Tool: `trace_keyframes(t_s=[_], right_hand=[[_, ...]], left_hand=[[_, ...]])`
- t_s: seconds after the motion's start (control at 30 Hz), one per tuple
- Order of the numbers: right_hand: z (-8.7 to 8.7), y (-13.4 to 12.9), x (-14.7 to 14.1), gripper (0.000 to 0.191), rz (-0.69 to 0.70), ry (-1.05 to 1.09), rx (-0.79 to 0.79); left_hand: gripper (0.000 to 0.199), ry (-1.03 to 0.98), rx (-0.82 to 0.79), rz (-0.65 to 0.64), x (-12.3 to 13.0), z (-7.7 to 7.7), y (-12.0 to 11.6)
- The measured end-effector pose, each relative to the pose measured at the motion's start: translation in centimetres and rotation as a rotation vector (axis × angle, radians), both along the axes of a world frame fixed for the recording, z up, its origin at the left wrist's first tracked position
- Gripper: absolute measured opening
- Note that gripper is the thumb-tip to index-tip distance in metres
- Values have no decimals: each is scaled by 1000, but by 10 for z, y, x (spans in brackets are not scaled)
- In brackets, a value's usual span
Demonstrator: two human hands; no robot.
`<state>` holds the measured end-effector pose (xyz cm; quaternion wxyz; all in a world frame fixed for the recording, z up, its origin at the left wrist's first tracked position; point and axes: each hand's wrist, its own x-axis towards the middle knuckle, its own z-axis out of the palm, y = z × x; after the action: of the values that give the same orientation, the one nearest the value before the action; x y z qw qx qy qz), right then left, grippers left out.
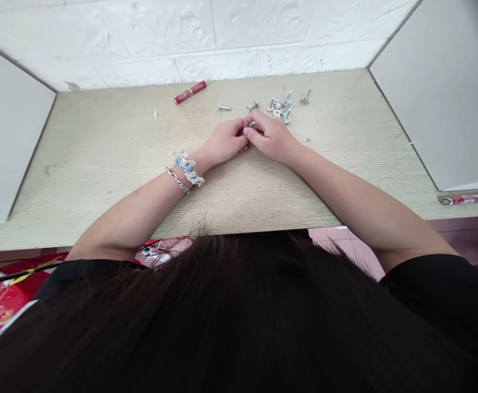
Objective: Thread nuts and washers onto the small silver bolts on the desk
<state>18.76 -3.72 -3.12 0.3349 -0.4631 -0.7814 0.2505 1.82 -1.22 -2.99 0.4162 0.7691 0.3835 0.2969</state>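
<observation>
My left hand (225, 143) and my right hand (274, 136) meet over the tabletop, fingertips pressed together. Between the fingers of my right hand shows a small silver metal fastener (252, 125), mostly covered, so its exact shape is unclear. The fingers of my left hand are closed around the same spot, their tips partly hidden. Just beyond the hands lie a single bolt (224, 107) and another bolt with hardware on it (253, 106). Behind my right hand is a cluster of several bolts, nuts and washers (280, 108). One more bolt (306, 96) stands on its head to the right.
A red tube-shaped stick (190, 92) lies near the white brick-patterned wall (239, 65). Grey panels border the wooden tabletop (100, 164) at left (10, 131) and right (439, 98). Another red tube (472, 199) rests at the right front edge.
</observation>
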Motion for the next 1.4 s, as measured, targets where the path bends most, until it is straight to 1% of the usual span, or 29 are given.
trace_keyframes(t_s=[0.3, 0.5, 0.6, 0.73, 0.9, 1.0, 1.1, 1.23, 1.4], right_hand=[[-1, 0, 0, 13, 10, 35, 14], [-1, 1, 1, 13, 8, 21, 9], [-1, 1, 1, 15, -2, -5, 5], [-3, 3, 2, 17, -18, -46, 36], [-11, 6, 3, 25, -16, -47, 89], [-14, 7, 3, 25, -22, -39, 82], [-14, 8, 2, 22, -55, -33, 57], [-14, 8, 1, 20, -84, -26, 31], [-15, 10, 1, 18, -101, -15, 29]], left_hand=[[18, -15, -19, -3, 0, 0, 0], [20, -20, -56, 10, 0, 2, -2], [20, -41, -131, 11, 1, 6, -3], [19, -64, -245, 17, 4, 16, -7], [29, -90, -304, 78, 8, 25, -13], [28, -94, -279, 74, 8, 23, -12], [20, -77, -203, 37, 6, 16, -7], [22, -45, -119, 14, 3, 8, -3], [17, -52, -106, 9, 2, 8, -4]])
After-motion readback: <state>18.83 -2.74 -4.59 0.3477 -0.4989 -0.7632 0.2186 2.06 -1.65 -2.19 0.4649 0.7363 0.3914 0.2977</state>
